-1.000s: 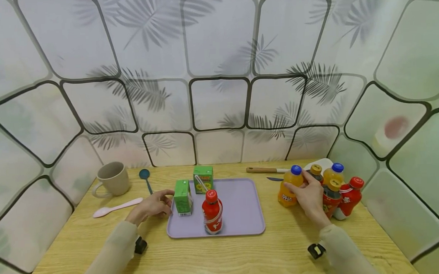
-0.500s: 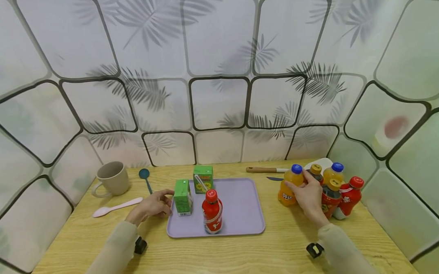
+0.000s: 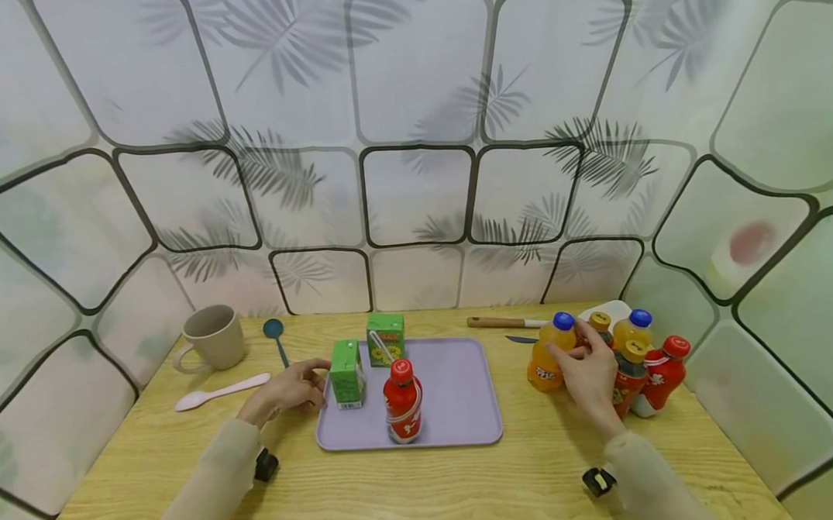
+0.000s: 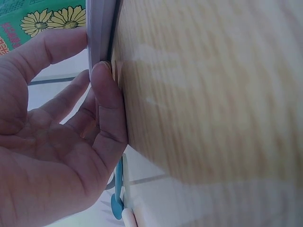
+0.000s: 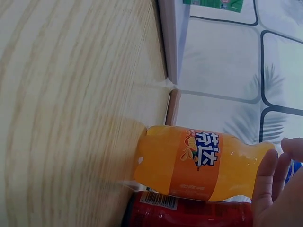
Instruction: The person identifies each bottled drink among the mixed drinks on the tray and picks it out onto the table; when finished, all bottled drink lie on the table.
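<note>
In the head view my left hand (image 3: 292,388) is at the left edge of the lilac tray (image 3: 459,429). The left wrist view shows its curled fingers (image 4: 111,113) gripping the tray's rim (image 4: 97,33). On the tray stand a green drink carton (image 3: 346,379), another green carton (image 3: 385,339) with a white straw, and a red-capped red bottle (image 3: 403,408). To the right, the thumb and fingers of my right hand (image 3: 589,373) lie around the upper part of an orange soda bottle (image 3: 545,363). That bottle (image 5: 196,163) stands upright on the table; its blue cap is partly hidden by the hand.
Several bottles crowd behind and right of my right hand, including a yellow one (image 3: 634,328) and a red one (image 3: 662,381). A wooden-handled utensil (image 3: 506,322) lies at the back. At left are a beige mug (image 3: 214,339), pink spoon (image 3: 223,392) and dark teal spoon (image 3: 275,332).
My right hand shifts very slightly to the right, with its thumb drawn back a little on the orange soda bottle. The left hand, tray and bottles keep their places.
</note>
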{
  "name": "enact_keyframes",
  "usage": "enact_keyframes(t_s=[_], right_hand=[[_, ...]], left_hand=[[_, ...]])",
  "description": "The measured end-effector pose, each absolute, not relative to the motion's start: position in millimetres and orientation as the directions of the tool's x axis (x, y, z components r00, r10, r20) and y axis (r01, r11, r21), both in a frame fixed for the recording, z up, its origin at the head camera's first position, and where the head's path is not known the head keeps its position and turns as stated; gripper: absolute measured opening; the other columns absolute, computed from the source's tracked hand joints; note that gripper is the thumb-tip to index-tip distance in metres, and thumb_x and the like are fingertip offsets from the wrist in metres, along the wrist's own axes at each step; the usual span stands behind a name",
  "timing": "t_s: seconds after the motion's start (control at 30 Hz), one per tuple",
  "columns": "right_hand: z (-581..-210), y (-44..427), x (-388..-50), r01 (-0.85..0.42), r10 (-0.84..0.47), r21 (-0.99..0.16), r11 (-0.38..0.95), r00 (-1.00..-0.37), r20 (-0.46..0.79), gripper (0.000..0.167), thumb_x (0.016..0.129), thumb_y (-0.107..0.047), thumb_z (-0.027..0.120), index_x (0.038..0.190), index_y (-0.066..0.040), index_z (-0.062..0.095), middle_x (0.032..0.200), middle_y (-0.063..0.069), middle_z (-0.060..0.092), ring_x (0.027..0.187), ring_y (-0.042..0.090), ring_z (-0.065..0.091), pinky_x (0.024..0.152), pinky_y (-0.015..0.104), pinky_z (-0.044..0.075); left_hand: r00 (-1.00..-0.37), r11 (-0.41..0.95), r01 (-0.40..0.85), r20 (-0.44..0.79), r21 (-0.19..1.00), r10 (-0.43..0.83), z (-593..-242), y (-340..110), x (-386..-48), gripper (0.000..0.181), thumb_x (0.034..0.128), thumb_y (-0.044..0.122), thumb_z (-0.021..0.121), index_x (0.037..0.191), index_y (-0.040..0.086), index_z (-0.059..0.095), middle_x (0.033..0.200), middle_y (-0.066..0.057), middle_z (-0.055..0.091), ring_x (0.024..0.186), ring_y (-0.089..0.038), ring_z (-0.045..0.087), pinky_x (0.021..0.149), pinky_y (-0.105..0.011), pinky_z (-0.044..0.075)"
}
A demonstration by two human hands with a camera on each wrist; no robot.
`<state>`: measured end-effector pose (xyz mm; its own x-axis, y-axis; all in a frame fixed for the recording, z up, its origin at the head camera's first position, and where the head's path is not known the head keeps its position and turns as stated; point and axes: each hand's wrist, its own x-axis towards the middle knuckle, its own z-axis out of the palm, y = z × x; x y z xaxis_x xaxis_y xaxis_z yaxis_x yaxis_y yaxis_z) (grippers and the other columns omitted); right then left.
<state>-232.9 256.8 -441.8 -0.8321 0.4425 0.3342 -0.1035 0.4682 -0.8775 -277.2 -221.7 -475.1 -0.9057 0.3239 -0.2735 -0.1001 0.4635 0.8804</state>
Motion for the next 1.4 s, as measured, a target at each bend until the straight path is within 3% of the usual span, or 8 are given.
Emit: enact_keyframes(t_s=[0.17, 0.37, 0.5, 0.63, 0.77, 0.97, 1.4], right_hand=[[-439, 253, -230, -0.217, 0.461, -0.887, 0.407, -0.79, 0.405, 0.053, 0.085, -0.014, 0.076, 0.135, -0.012, 0.057, 0.131, 0.009, 0.059, 0.063, -0.005, 0.054, 0.056, 0.011, 0.048], [-432, 242, -225, -0.304, 0.488, -0.863, 0.405, -0.726, 0.485, 0.038, 0.086, -0.008, 0.073, 0.123, -0.005, 0.065, 0.109, 0.013, 0.057, 0.062, -0.004, 0.05, 0.053, 0.009, 0.045], [-420, 228, -213, -0.341, 0.461, -0.843, 0.416, -0.72, 0.518, 0.025, 0.089, -0.002, 0.068, 0.113, 0.003, 0.068, 0.101, 0.017, 0.063, 0.064, -0.002, 0.052, 0.053, 0.01, 0.044], [-415, 217, -205, -0.371, 0.395, -0.844, 0.387, -0.761, 0.515, 0.018, 0.089, -0.001, 0.067, 0.105, 0.007, 0.069, 0.095, 0.012, 0.068, 0.067, 0.001, 0.057, 0.056, 0.013, 0.047], [-423, 210, -208, -0.399, 0.314, -0.876, 0.27, -0.824, 0.472, 0.015, 0.088, 0.002, 0.067, 0.102, 0.009, 0.069, 0.082, 0.004, 0.067, 0.059, 0.005, 0.057, 0.05, 0.019, 0.049], [-446, 201, -224, -0.392, 0.187, -0.907, 0.154, -0.89, 0.416, 0.017, 0.088, 0.003, 0.067, 0.103, 0.01, 0.068, 0.086, -0.003, 0.067, 0.063, 0.011, 0.06, 0.05, 0.024, 0.05], [-456, 163, -232, -0.188, -0.009, -0.982, 0.035, -0.982, 0.188, 0.025, 0.09, -0.008, 0.069, 0.109, 0.009, 0.066, 0.082, -0.003, 0.064, 0.071, 0.009, 0.059, 0.058, 0.023, 0.053]], left_hand=[[-0.907, 0.46, -0.1, -0.27, 0.882, 0.322, -475, -222, -276, 0.074, 0.0729, -0.005, 0.069, 0.141, -0.004, 0.04, 0.099, -0.014, 0.053, 0.071, -0.016, 0.052, 0.06, -0.027, 0.047], [-0.909, 0.466, -0.112, -0.28, 0.878, 0.309, -476, -221, -277, 0.074, 0.0726, -0.005, 0.068, 0.141, -0.003, 0.04, 0.099, -0.012, 0.053, 0.069, -0.015, 0.051, 0.059, -0.026, 0.046], [-0.908, 0.468, -0.123, -0.29, 0.875, 0.303, -476, -221, -278, 0.074, 0.0734, -0.006, 0.067, 0.142, -0.002, 0.039, 0.099, -0.012, 0.052, 0.069, -0.015, 0.049, 0.059, -0.026, 0.044], [-0.908, 0.473, -0.127, -0.295, 0.872, 0.299, -476, -221, -278, 0.074, 0.0738, -0.007, 0.066, 0.143, -0.002, 0.039, 0.099, -0.012, 0.052, 0.068, -0.015, 0.049, 0.058, -0.026, 0.044], [-0.907, 0.475, -0.12, -0.291, 0.872, 0.306, -473, -219, -277, 0.075, 0.0742, -0.007, 0.066, 0.143, -0.003, 0.038, 0.099, -0.013, 0.052, 0.068, -0.015, 0.049, 0.059, -0.027, 0.044], [-0.908, 0.468, -0.116, -0.284, 0.876, 0.307, -472, -219, -276, 0.075, 0.0746, -0.007, 0.066, 0.144, -0.004, 0.037, 0.1, -0.014, 0.052, 0.069, -0.016, 0.049, 0.059, -0.027, 0.045], [-0.914, 0.477, -0.127, -0.289, 0.87, 0.284, -475, -219, -276, 0.076, 0.0727, -0.007, 0.067, 0.143, -0.003, 0.038, 0.098, -0.011, 0.053, 0.069, -0.015, 0.05, 0.058, -0.026, 0.044]])
